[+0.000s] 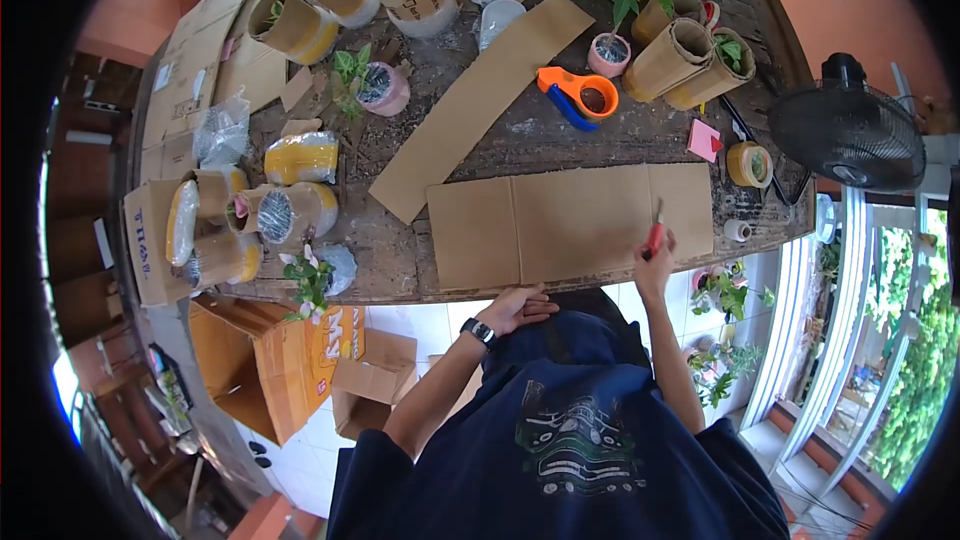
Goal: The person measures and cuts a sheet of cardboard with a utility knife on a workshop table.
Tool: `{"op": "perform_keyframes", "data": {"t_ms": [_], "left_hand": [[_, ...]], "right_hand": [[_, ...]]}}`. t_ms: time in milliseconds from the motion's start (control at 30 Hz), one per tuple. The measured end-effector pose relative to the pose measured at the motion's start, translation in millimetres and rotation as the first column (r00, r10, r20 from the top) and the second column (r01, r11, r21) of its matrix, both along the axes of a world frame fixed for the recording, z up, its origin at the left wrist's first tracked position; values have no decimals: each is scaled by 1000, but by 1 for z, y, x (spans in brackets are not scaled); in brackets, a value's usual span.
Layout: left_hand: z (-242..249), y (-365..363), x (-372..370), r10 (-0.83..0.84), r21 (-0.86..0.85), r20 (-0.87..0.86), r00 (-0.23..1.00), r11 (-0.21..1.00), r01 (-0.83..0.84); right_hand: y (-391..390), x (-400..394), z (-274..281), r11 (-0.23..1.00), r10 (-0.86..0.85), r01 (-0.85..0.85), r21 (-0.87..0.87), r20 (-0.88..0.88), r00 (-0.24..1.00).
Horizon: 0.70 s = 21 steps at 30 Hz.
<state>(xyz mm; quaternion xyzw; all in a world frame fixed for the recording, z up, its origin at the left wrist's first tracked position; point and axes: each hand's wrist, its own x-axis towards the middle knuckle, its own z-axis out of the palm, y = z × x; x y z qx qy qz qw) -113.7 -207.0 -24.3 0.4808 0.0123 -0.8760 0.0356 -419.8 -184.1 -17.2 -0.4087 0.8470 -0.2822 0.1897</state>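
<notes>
A long creased cardboard sheet [580, 225] lies flat along the near edge of the table. In my right hand [655, 262], fingers closed around its red body, is a slim utility knife [656, 232]. Its narrow tip points away from me over the right part of the sheet. My left hand [517, 309] rests at the table's front edge, just below the sheet, with fingers stretched out and nothing held. Beyond the sheet, a long cardboard strip [480, 105] lies at a slant. An orange and blue tape dispenser [580, 97] sits to the right of that strip.
Cardboard tubes [670, 60] and potted plants [384, 88] crowd the far side. Wrapped tubes [290, 213] stand at left. Pink notes [704, 140], a tape roll [749, 164] and a white spool [737, 230] lie at right, near a black fan [850, 130]. An orange box [290, 365] stands below.
</notes>
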Motion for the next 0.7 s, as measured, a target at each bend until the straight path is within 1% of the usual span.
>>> {"op": "perform_keyframes", "data": {"t_ms": [33,67,100,133,167,200,267,300,333,367,433,500,567,633,667,700], "left_hand": [[9,-4,-1,-76,-208,58,995,974,87],[18,-8,-2,-138,-400,131,982,899,179],[23,-13,-2,-183,-567,214,960,777,274],[23,-23,3,-136,-822,359,923,422,382],[23,-34,9,-112,-781,590,800,172,600],[39,-53,10,-21,-636,771,636,-76,768],[25,-76,15,112,-575,782,614,-252,778],[29,-85,11,98,-478,846,524,-298,827],[37,-95,6,91,-375,899,428,-345,860],[42,-105,1,88,-269,941,327,-396,878],[33,-120,-4,43,-238,960,277,-396,887],[24,-125,-5,-5,-212,973,230,-400,891],[18,-127,-5,-49,-191,981,187,-396,898],[17,-129,-8,-79,-198,980,181,-378,904],[16,-129,-7,-94,-199,980,176,-367,909],[10,-132,-8,-75,-177,984,160,-360,916]], "right_hand": [[-8,0,-8,997,75,-76,28,29,997],[-14,0,-15,987,149,-152,52,61,987],[-19,-1,-19,984,176,-172,52,-75,982],[-22,-2,-22,980,199,-192,55,-208,958],[-25,-2,-25,976,219,-210,62,-336,916],[-27,-9,-32,982,188,-189,19,-233,954],[-32,-17,-34,984,175,-179,8,-255,951],[-32,-18,-33,985,169,-173,5,-265,949],[-34,-8,-21,986,143,-158,-58,-206,968],[-35,4,-10,992,123,-122,26,-80,989],[-41,39,18,977,38,-72,202,170,985],[-41,78,23,954,48,-120,274,257,965],[-38,110,14,953,199,-259,157,321,926],[-46,140,13,970,243,-223,-98,437,866],[-51,152,13,969,246,-230,-88,387,889],[-59,162,10,968,251,-237,-82,332,909]]}}
